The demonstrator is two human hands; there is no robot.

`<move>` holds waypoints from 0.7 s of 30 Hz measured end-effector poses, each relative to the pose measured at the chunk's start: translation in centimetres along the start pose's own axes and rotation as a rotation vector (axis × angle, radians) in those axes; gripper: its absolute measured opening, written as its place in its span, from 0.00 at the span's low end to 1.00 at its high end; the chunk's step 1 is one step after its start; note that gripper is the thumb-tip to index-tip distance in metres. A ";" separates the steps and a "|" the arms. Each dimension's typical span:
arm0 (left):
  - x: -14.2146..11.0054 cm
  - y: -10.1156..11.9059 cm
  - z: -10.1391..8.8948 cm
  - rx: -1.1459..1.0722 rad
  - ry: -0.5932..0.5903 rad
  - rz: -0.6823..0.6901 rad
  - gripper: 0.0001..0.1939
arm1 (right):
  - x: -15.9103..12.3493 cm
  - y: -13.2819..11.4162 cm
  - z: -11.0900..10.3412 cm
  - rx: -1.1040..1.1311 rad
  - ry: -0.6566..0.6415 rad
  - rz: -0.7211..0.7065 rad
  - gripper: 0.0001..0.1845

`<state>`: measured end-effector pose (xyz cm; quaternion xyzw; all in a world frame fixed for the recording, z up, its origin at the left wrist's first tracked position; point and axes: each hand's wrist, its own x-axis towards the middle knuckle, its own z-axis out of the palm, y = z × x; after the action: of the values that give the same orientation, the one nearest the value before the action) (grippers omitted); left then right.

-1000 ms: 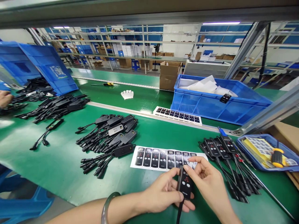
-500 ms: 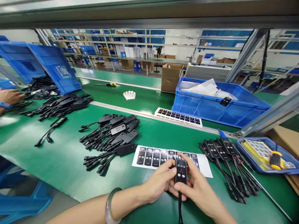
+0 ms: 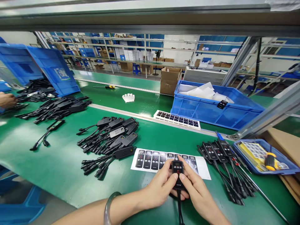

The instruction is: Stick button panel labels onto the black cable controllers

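Observation:
Both hands hold a small black remote-like controller (image 3: pixel 177 168) with a cable hanging from its lower end. My left hand (image 3: pixel 164 179) wraps its left side, thumb pressed on the front face. On the other side my right hand (image 3: pixel 192 184) grips it, its thumb also on the front. Just behind lies a white sheet of black face stickers (image 3: pixel 147 161), partly hidden by my fingers. To the left is a pile of black cabled controllers (image 3: pixel 124 151). Several controllers with printed faces (image 3: pixel 219 153) are stacked to the right.
A blue crate (image 3: pixel 215 114) with white sheets stands behind, beside a strip of small labels (image 3: pixel 177 118). At right is a blue tray (image 3: pixel 260 170) with a yellow-black tool. A co-worker's hand (image 3: pixel 7 100) is at far left, near more controllers. A thin metal rod (image 3: pixel 264 190) lies at right.
My thumbs have shifted on the controller; both now press its face near the middle, with the right one moved up from the lower end. The co-worker's hand has moved left.

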<state>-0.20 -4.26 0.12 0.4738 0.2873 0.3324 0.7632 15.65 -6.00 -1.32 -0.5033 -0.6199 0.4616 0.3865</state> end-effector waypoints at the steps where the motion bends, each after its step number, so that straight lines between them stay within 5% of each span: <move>1: 0.1 -0.1 0.0 0.004 0.009 0.000 0.24 | 0.0 0.1 0.2 -0.025 0.011 -0.016 0.29; 9: 0.6 -0.8 -1.0 -0.128 -0.018 0.076 0.29 | 1.0 -0.3 0.0 -0.526 0.226 -0.279 0.31; 13: -0.7 -0.1 -0.8 0.584 -0.080 0.237 0.26 | 2.4 0.6 -4.3 -0.841 0.478 -0.291 0.24; 17: -1.5 0.1 -0.5 1.195 -0.111 0.347 0.20 | 3.5 2.0 -8.4 -1.240 0.646 -0.140 0.22; 21: -0.7 -1.0 -1.0 1.503 -0.033 0.342 0.19 | 4.3 2.8 -7.6 -1.214 0.555 -0.226 0.20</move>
<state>-1.18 -4.59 -1.06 0.9076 0.3474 0.1540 0.1786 22.75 -0.17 -1.86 -0.6631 -0.6959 -0.1580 0.2261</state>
